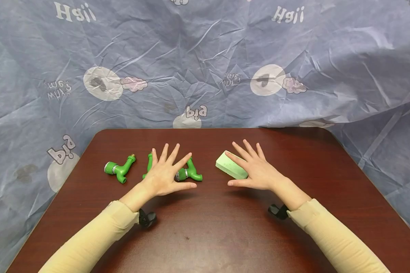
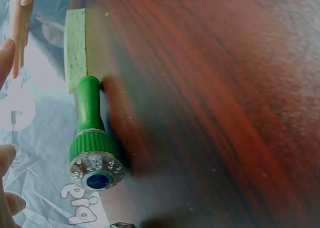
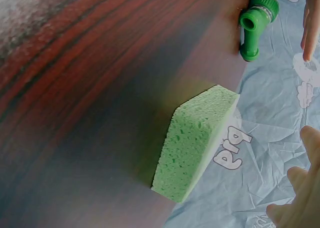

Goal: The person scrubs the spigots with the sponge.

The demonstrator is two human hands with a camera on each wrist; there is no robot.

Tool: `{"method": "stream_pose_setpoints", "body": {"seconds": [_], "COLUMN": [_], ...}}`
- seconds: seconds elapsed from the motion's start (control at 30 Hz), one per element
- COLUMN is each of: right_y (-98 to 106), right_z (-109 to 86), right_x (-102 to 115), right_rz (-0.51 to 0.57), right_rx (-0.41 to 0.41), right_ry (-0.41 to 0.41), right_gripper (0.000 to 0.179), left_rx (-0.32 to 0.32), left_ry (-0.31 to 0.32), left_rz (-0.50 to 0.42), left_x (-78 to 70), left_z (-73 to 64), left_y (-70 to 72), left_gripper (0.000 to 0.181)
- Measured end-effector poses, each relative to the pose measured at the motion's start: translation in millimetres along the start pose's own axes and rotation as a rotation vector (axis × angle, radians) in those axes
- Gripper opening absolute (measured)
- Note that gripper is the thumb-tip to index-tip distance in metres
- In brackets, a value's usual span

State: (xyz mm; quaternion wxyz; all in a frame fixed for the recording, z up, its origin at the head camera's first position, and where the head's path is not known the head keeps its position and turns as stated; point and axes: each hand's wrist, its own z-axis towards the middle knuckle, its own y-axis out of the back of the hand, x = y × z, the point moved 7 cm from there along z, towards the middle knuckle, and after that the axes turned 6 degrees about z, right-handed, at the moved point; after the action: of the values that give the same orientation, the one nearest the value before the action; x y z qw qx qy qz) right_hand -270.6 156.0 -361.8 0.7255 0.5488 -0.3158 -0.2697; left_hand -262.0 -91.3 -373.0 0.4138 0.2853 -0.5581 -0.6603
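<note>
My left hand (image 1: 164,174) hovers with fingers spread above the table, holding nothing. It partly covers a green plastic tap (image 1: 149,163) and overlaps the knob end of another green tap (image 1: 193,172). A third green tap (image 1: 116,169) lies further left, its ribbed knob facing left. My right hand (image 1: 257,170), also spread and holding nothing, overlaps the right side of a pale green sponge block (image 1: 230,165). In the right wrist view the porous sponge (image 3: 187,143) lies on the table, apart from the fingertips (image 3: 297,178). The left wrist view shows one tap (image 2: 90,107) with its knob toward the camera.
All of these lie on a dark reddish-brown table (image 1: 205,231) with rounded far corners. Behind it hangs a wrinkled blue-grey printed cloth (image 1: 191,57). A black wrist camera (image 1: 147,218) sits under the left wrist, and another black camera (image 1: 277,211) under the right.
</note>
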Motion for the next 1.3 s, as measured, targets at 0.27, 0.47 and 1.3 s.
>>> {"method": "stream_pose_setpoints", "body": {"seconds": [0.27, 0.47, 1.3], "right_y": [8.4, 7.3, -25.2], "right_z": [1.3, -0.8, -14.9], "right_x": [-3.0, -8.4, -46.3], "right_rz": [0.018, 0.056, 0.682], "right_rx": [-0.041, -0.055, -0.190], "right_ry": [-0.015, -0.042, -0.316], "right_gripper": [0.090, 0.091, 0.098], "left_rx": [-0.024, -0.052, -0.362], "left_ry": [0.029, 0.084, 0.303], "left_rz": [-0.068, -0.215, -0.805], "left_x": [3.8, 10.6, 24.4], "left_z": [-0.9, -3.6, -21.2], "left_y": [2.8, 1.5, -12.4], "left_gripper": [0.094, 0.091, 0.056]}}
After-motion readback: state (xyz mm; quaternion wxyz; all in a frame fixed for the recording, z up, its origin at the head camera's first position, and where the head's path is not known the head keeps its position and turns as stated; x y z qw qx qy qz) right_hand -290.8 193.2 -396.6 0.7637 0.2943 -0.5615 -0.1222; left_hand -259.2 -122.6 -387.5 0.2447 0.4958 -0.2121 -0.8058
